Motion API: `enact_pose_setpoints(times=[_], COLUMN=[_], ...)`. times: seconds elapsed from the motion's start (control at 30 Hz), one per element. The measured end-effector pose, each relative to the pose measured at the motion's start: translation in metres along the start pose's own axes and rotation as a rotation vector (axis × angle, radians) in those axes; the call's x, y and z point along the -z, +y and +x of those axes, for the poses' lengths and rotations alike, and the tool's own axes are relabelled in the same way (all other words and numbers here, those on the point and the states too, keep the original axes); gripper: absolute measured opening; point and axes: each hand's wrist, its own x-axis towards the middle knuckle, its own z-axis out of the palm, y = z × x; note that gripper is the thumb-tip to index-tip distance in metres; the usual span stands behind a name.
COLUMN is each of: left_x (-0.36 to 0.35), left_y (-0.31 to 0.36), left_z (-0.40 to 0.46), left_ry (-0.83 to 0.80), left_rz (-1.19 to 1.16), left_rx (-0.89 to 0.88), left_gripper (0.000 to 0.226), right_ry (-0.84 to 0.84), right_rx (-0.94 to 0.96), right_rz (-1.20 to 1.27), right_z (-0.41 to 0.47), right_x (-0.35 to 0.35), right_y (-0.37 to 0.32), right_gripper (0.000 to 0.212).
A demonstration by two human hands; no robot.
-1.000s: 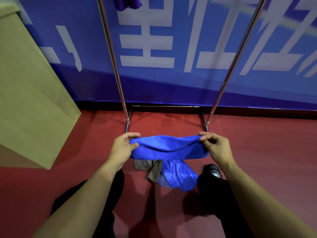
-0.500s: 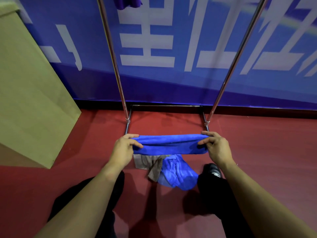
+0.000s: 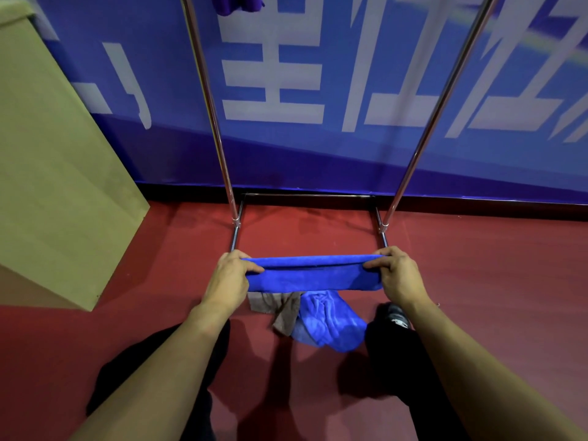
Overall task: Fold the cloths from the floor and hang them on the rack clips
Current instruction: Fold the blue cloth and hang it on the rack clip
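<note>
A folded blue cloth (image 3: 313, 273) is held stretched flat between the two hands, above the red floor (image 3: 477, 265). Its left end is pinched by the left hand (image 3: 230, 278), its right end by the right hand (image 3: 399, 275). Below the held cloth, a crumpled blue cloth (image 3: 327, 321) and a grey-brown cloth (image 3: 280, 310) are seen touching on the floor. Beyond it stands the metal rack (image 3: 219, 138), a purple cloth (image 3: 237, 3) hanging at its top.
</note>
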Motion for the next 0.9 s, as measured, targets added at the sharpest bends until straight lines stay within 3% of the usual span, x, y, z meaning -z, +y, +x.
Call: enact_pose_setpoints(times=[0.2,0.37,0.47,0.7,0.8,0.9], left_x=[0.003,0.011,0.022,0.024,0.02,0.013], left_y=[0.005,0.011,0.014,0.006,0.003,0.004], left_z=[0.002,-0.001,0.0,0.002,0.004,0.005], left_ry=[-0.017,0.015,0.009,-0.028,0.007,0.072], left_rz=[-0.166,-0.373,-0.563,-0.817,-0.917,-1.007], left_rx=[0.074,0.111,0.14,0.269,0.312,0.452], left_gripper=[0.052,0.021,0.024,0.029,0.044,0.067], right_ry=[0.026,0.019,-0.011,0.023,-0.009,-0.033], right_rx=[-0.006,-0.048,-0.095,-0.153,-0.188,-0.257], right_rz=[0.075,0.187,0.343,0.479,0.503,0.45], right_z=[-0.002,-0.005,-0.006,-0.006,-0.006,-0.007], right_x=[-0.001,0.006,0.015,0.017,0.017,0.013], right_y=[-0.006,-0.014,-0.019,-0.015,-0.016,-0.011], right_gripper=[0.052,0.015,0.023,0.014,0.015,0.036])
